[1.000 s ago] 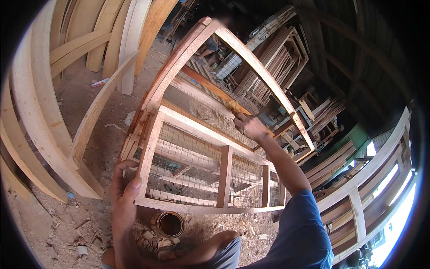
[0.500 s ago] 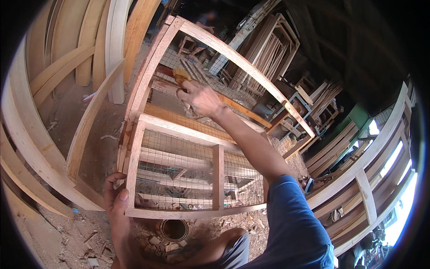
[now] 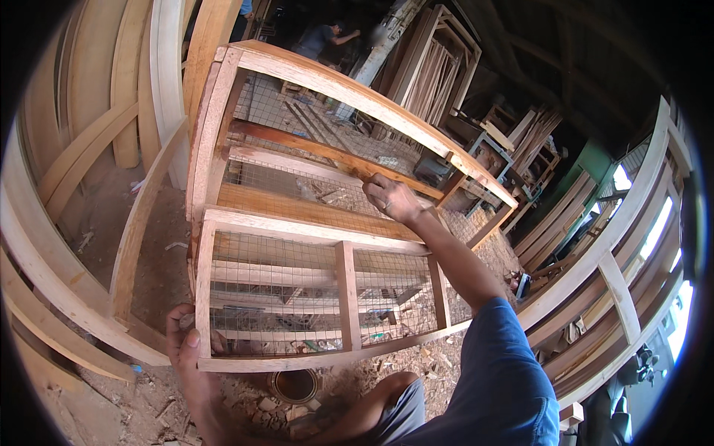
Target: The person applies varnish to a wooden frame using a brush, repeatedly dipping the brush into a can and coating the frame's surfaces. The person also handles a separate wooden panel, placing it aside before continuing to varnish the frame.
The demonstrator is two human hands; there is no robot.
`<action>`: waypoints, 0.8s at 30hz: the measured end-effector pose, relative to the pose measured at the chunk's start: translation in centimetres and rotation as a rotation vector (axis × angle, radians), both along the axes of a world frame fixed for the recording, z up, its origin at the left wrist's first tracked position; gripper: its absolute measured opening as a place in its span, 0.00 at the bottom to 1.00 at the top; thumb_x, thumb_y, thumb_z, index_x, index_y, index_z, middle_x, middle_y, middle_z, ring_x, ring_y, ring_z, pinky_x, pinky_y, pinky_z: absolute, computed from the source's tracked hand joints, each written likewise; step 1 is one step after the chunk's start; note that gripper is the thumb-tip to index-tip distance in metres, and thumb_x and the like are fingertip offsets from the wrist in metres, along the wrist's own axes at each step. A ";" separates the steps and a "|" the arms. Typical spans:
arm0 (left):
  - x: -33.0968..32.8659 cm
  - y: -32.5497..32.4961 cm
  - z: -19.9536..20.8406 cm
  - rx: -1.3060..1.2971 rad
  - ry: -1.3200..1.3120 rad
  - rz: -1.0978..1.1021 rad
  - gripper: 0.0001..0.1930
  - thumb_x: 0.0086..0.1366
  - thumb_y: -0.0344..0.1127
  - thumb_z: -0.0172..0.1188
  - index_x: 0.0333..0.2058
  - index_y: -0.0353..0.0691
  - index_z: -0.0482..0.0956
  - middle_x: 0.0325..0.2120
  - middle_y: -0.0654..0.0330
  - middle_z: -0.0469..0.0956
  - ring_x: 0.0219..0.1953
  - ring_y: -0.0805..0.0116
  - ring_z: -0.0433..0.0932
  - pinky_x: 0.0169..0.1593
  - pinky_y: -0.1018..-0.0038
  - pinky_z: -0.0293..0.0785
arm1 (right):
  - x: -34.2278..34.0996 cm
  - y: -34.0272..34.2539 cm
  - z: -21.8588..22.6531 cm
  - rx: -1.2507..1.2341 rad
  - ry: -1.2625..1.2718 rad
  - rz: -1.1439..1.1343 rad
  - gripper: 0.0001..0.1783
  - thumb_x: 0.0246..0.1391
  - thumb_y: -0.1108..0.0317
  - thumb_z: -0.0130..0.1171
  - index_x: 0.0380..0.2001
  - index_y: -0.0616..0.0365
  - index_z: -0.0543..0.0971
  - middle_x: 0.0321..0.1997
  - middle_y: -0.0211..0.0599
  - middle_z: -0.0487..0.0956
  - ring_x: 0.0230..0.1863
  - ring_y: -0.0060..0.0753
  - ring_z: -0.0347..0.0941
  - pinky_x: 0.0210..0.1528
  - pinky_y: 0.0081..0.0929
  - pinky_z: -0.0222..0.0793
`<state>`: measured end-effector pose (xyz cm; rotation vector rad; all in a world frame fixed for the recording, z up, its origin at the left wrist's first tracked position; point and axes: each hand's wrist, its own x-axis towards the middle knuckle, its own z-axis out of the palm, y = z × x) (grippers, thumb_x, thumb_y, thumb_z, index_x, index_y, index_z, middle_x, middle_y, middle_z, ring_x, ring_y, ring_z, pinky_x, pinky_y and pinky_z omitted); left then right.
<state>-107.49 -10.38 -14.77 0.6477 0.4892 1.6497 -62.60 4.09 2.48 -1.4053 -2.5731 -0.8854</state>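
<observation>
A wooden frame cabinet [image 3: 344, 293] with wire mesh panels stands tilted in front of me. My left hand [image 3: 191, 349] grips its lower left corner, the thumb on the near side of the post. My right hand [image 3: 394, 199] reaches over the mesh, close to a stained inner rail [image 3: 327, 154]. Its fingers are closed; the yellow-bristled brush seen in them half a second ago is now hidden by the hand. Below the frame, a round can [image 3: 295, 385] of dark liquid sits on the ground beside my bent leg.
Curved planks [image 3: 145, 223] lean at my left. A slatted wooden piece [image 3: 613, 290] rises on the right. Wood chips [image 3: 431, 364] litter the ground. Further back are a person [image 3: 320, 41], stacked frames [image 3: 439, 63] and piled lumber.
My right hand has moved right and down along the stained rail, and the brush has gone out of sight. The view has shifted; my left hand keeps its hold on the corner.
</observation>
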 end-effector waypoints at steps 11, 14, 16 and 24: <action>-0.3 0.1 0.3 0.053 -0.005 -0.035 0.27 0.60 0.44 0.65 0.52 0.39 0.66 0.23 0.62 0.73 0.22 0.74 0.72 0.30 0.75 0.71 | 3.1 -5.0 1.9 0.302 0.131 -0.106 0.04 0.53 0.75 0.62 0.33 0.54 0.79 0.30 0.36 0.75 0.24 0.45 0.77 0.28 0.40 0.78; -0.3 0.1 0.5 0.036 0.005 -0.037 0.27 0.60 0.44 0.65 0.53 0.39 0.66 0.22 0.61 0.73 0.22 0.74 0.72 0.30 0.74 0.72 | -3.2 -1.1 1.5 0.129 0.114 -0.042 0.08 0.50 0.76 0.58 0.34 0.51 0.74 0.38 0.38 0.74 0.32 0.48 0.79 0.28 0.42 0.79; -0.3 -0.1 0.5 0.025 -0.004 -0.029 0.27 0.60 0.44 0.65 0.52 0.39 0.66 0.22 0.61 0.72 0.22 0.74 0.71 0.29 0.74 0.72 | -9.4 2.4 1.2 0.066 0.098 -0.033 0.08 0.51 0.74 0.59 0.36 0.54 0.75 0.40 0.44 0.74 0.33 0.47 0.80 0.32 0.43 0.80; -0.6 0.0 -0.3 0.065 0.030 -0.012 0.27 0.62 0.45 0.66 0.53 0.38 0.67 0.20 0.61 0.73 0.20 0.73 0.71 0.27 0.75 0.71 | -24.0 9.2 2.9 0.038 0.427 0.477 0.04 0.57 0.71 0.59 0.35 0.57 0.79 0.36 0.41 0.77 0.34 0.46 0.78 0.37 0.39 0.76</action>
